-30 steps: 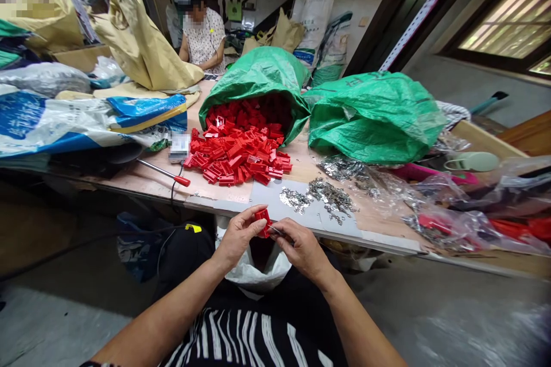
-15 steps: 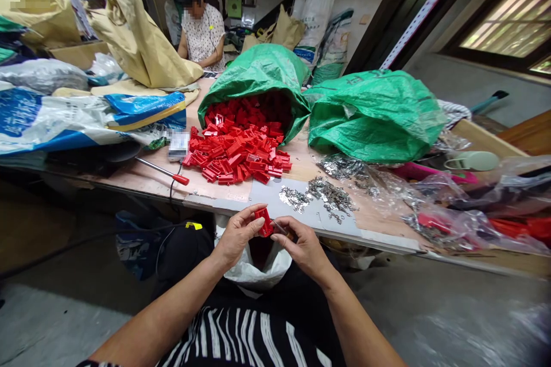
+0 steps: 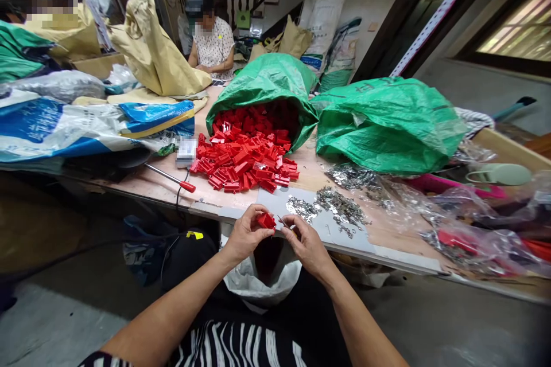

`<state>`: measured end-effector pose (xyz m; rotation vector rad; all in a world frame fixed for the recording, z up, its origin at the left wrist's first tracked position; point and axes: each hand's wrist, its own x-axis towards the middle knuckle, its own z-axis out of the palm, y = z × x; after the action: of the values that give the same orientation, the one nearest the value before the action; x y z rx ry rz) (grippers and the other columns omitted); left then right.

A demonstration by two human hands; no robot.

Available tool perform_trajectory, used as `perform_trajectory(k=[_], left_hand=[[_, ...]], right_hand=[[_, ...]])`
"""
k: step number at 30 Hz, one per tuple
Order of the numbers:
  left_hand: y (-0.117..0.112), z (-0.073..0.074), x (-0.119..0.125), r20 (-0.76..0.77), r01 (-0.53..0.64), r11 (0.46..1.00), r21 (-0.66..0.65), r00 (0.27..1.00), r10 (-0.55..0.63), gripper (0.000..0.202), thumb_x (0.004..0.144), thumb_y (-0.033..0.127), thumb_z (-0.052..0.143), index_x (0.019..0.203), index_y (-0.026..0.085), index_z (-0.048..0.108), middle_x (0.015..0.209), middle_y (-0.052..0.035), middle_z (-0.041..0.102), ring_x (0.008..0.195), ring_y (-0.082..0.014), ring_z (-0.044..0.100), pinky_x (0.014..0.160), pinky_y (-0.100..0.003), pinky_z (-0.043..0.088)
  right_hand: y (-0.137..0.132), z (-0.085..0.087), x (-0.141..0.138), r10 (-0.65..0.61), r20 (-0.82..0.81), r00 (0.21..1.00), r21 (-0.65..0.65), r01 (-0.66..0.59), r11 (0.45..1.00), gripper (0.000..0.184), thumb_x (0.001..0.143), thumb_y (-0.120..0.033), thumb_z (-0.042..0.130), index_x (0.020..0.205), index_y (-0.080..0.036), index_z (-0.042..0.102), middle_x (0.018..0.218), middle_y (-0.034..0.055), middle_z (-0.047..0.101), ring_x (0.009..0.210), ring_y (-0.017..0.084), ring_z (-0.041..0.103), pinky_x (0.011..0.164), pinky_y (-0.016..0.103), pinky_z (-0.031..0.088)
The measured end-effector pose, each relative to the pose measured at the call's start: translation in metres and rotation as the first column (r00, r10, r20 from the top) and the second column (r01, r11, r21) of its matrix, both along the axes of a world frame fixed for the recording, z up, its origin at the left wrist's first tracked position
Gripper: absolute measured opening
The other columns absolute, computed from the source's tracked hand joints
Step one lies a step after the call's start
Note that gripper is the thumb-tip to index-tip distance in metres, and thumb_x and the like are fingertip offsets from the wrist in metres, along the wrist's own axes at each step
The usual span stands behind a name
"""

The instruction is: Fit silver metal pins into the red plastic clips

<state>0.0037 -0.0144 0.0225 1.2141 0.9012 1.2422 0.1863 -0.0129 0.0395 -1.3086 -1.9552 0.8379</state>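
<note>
Between the fingertips and thumb of my left hand [image 3: 246,236] is a small red plastic housing [image 3: 266,221], tilted and partly covered by the fingers. My right hand [image 3: 306,243] is closed around a slim hand tool [image 3: 283,222] with a pointed metal tip; the fingers hide most of its handle, so its exact kind is unclear. The tip points at the housing, a small gap away from it. Both hands are above an open white sack [image 3: 263,289] at my lap. Past them, a heap of similar red housings [image 3: 243,160] spills from a green sack [image 3: 262,77] onto the table.
Small metal pieces [image 3: 340,206] lie on a grey sheet [image 3: 275,200] at the table's front. A second green sack [image 3: 391,126] and clear plastic bags [image 3: 486,229] are to the right. A red-tipped metal lever [image 3: 172,178] sticks out at left. Another person [image 3: 213,46] sits across the table.
The red housing has turned in my left hand and shows another side. My right hand has drawn the tool's tip back from it. The view has shifted slightly.
</note>
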Motion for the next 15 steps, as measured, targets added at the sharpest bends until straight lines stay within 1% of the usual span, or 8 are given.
perform_trajectory(k=[3, 6, 8, 12, 15], left_hand=[[0.014, -0.007, -0.006, -0.212, -0.066, 0.995, 0.081, 0.974, 0.082, 0.036, 0.068, 0.019, 0.072, 0.101, 0.023, 0.058, 0.092, -0.0006, 0.067, 0.085, -0.0162, 0.062, 0.082, -0.029, 0.047], [0.023, -0.012, -0.011, -0.381, -0.071, 0.991, 0.115, 0.918, 0.110, 0.037, 0.068, 0.019, 0.071, 0.103, 0.024, 0.064, 0.089, 0.0005, 0.068, 0.082, -0.0168, 0.062, 0.082, -0.029, 0.046], [0.026, -0.014, -0.012, -0.416, -0.061, 0.991, 0.117, 0.903, 0.105, 0.039, 0.067, 0.019, 0.071, 0.105, 0.025, 0.066, 0.092, -0.0001, 0.069, 0.084, -0.0178, 0.062, 0.083, -0.030, 0.046], [0.028, -0.017, -0.011, -0.422, -0.026, 0.985, 0.168, 0.902, 0.095, 0.041, 0.067, 0.022, 0.072, 0.108, 0.028, 0.068, 0.100, -0.0020, 0.069, 0.094, -0.0209, 0.061, 0.090, -0.033, 0.044], [0.029, -0.017, -0.012, -0.447, -0.010, 0.980, 0.198, 0.889, 0.099, 0.043, 0.068, 0.023, 0.073, 0.110, 0.028, 0.067, 0.098, -0.0031, 0.069, 0.092, -0.0213, 0.061, 0.088, -0.034, 0.044]], right_hand=[[0.007, -0.003, 0.001, -0.016, 0.082, 0.997, 0.068, 0.011, 0.998, 0.020, 0.089, -0.030, 0.050, 0.101, -0.020, 0.062, 0.090, 0.0059, 0.060, 0.077, 0.018, 0.055, 0.070, 0.030, 0.044], [0.011, -0.006, 0.001, 0.013, 0.142, 0.990, 0.071, -0.023, 0.997, 0.021, 0.087, -0.027, 0.052, 0.104, -0.022, 0.064, 0.087, 0.0054, 0.062, 0.080, 0.019, 0.057, 0.072, 0.032, 0.045], [0.012, -0.008, 0.000, 0.027, 0.171, 0.985, 0.061, -0.038, 0.997, 0.021, 0.086, -0.026, 0.053, 0.104, -0.022, 0.064, 0.085, 0.0045, 0.063, 0.079, 0.019, 0.058, 0.072, 0.032, 0.045], [0.014, -0.012, -0.001, 0.037, 0.181, 0.983, 0.062, -0.049, 0.997, 0.019, 0.086, -0.024, 0.053, 0.100, -0.022, 0.065, 0.085, 0.0040, 0.065, 0.080, 0.018, 0.060, 0.073, 0.031, 0.045], [0.017, -0.013, -0.002, 0.047, 0.172, 0.984, 0.066, -0.059, 0.996, 0.018, 0.086, -0.022, 0.053, 0.098, -0.022, 0.067, 0.090, 0.0049, 0.066, 0.083, 0.018, 0.060, 0.075, 0.031, 0.046]])
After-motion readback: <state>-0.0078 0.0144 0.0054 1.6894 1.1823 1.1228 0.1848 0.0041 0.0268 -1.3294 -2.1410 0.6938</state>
